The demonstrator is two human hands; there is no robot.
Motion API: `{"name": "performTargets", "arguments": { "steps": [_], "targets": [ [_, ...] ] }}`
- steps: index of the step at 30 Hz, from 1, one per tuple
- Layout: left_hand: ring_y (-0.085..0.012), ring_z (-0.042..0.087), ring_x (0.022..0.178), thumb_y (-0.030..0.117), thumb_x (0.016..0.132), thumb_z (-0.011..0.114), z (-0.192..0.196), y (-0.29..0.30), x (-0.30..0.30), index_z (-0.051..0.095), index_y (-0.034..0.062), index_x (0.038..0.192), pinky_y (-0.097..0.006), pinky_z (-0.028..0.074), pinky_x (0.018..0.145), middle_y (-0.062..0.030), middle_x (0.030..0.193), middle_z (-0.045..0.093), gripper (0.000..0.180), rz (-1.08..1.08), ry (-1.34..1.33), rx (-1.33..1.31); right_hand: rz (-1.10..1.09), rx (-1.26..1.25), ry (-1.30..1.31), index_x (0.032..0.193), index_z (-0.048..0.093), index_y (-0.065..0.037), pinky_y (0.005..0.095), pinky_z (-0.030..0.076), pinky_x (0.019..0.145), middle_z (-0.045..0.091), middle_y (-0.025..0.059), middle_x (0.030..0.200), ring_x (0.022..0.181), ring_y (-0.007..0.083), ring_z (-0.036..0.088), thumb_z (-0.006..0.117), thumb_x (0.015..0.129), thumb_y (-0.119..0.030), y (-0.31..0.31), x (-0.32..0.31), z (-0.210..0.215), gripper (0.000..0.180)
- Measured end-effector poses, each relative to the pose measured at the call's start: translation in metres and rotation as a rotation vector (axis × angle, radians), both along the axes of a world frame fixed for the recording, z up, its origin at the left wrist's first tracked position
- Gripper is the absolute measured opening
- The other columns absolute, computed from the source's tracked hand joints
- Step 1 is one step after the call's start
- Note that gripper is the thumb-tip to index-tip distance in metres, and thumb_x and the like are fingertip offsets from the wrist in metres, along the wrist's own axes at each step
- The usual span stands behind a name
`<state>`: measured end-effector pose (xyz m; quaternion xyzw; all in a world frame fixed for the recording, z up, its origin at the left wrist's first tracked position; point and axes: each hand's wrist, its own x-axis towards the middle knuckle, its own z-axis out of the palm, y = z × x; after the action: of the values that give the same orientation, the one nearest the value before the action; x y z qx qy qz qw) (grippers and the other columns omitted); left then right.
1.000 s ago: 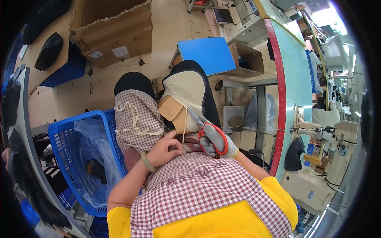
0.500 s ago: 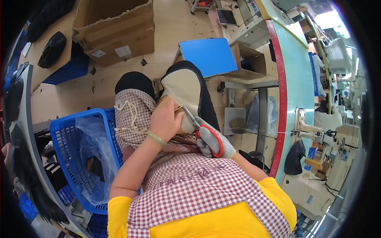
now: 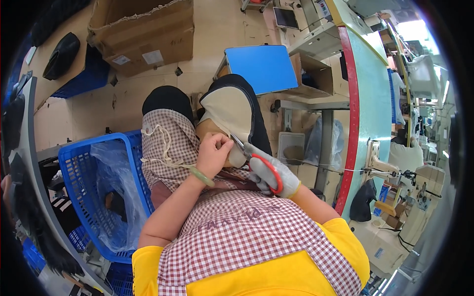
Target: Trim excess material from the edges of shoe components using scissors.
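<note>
A piece with a cream face, a tan lower section and a dark edge, perhaps a boot upper [image 3: 225,109], lies over my right knee. My left hand [image 3: 213,155], bare with a pale green bangle [image 3: 201,176] at the wrist, rests on its tan part. Thumb and fingertips are pinched together; whatever is between them is too small to make out. In a grey work glove, my right hand [image 3: 261,171] grips red-handled scissors [image 3: 278,178]. The blades point up and left, their tips close by my left fingertips over the piece.
A blue plastic basket [image 3: 69,170] lined with clear plastic stands at my left. Ahead are a large cardboard box [image 3: 143,44] and a blue-topped stool [image 3: 261,69]. On the right runs a pale green table with a red edge [image 3: 351,93], beside a sewing machine [image 3: 380,160].
My left hand has shifted slightly right and down, its fingers drawing into a pinch. The scissors and right hand have moved slightly right, and more tan surface shows.
</note>
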<state>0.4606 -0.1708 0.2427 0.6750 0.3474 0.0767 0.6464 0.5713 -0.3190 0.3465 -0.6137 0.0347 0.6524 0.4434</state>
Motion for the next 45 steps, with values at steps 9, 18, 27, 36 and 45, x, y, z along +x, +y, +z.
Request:
{"name": "performTargets", "arguments": {
  "steps": [9, 18, 27, 36, 45],
  "targets": [
    [-0.0189, 0.051, 0.073, 0.014, 0.079, 0.068, -0.005, 0.000, 0.000, 0.063, 0.0009, 0.079, -0.030, 0.042, 0.066, -0.0110, 0.087, 0.053, 0.014, 0.025, -0.056, -0.067, -0.263, 0.053, 0.265, 0.147, 0.029, -0.017, 0.0169, 0.042, 0.044, 0.061, 0.0022, 0.080, 0.054, 0.0042, 0.051, 0.056, 0.094, -0.033, -0.001, 0.021, -0.024, 0.061],
    [-0.0254, 0.057, 0.087, 0.011, 0.077, 0.067, -0.003, 0.001, -0.006, 0.062, 0.0009, 0.080, -0.032, 0.047, 0.072, -0.0150, 0.103, 0.055, 0.012, -0.043, -0.126, -0.020, 0.050, -0.040, 0.045, 0.144, 0.036, -0.015, 0.0155, 0.038, 0.044, 0.057, 0.0001, 0.076, 0.053, 0.0042, 0.047, 0.057, 0.093, -0.036, 0.023, 0.030, -0.011, 0.058],
    [-0.0300, 0.056, 0.094, 0.006, 0.076, 0.065, -0.002, 0.006, -0.011, 0.061, 0.0003, 0.081, -0.034, 0.047, 0.077, -0.0188, 0.114, 0.049, 0.009, -0.121, -0.200, -0.081, -0.107, -0.084, 0.311, 0.116, 0.054, -0.011, 0.0205, 0.042, 0.037, 0.060, 0.0076, 0.071, 0.045, 0.0108, 0.052, 0.057, 0.092, -0.039, 0.038, 0.055, -0.025, 0.037],
    [-0.0371, 0.054, 0.101, 0.004, 0.076, 0.066, -0.001, 0.004, -0.014, 0.060, -0.0001, 0.081, -0.038, 0.043, 0.088, -0.0221, 0.116, 0.047, 0.009, -0.185, -0.213, -0.064, 0.124, -0.160, 0.003, 0.105, 0.055, -0.012, 0.0193, 0.037, 0.038, 0.058, 0.0038, 0.070, 0.046, 0.0073, 0.048, 0.061, 0.089, -0.042, 0.061, 0.051, -0.014, 0.034],
    [-0.0399, 0.049, 0.111, 0.004, 0.074, 0.066, -0.008, 0.001, -0.020, 0.062, 0.0025, 0.082, -0.040, 0.040, 0.095, -0.0240, 0.119, 0.047, 0.009, -0.260, -0.299, 0.159, 0.158, -0.300, 0.002, 0.097, 0.056, -0.008, 0.0211, 0.034, 0.037, 0.056, 0.0031, 0.069, 0.046, 0.0081, 0.046, 0.063, 0.088, -0.041, 0.095, 0.048, -0.018, 0.035]
  ]
}}
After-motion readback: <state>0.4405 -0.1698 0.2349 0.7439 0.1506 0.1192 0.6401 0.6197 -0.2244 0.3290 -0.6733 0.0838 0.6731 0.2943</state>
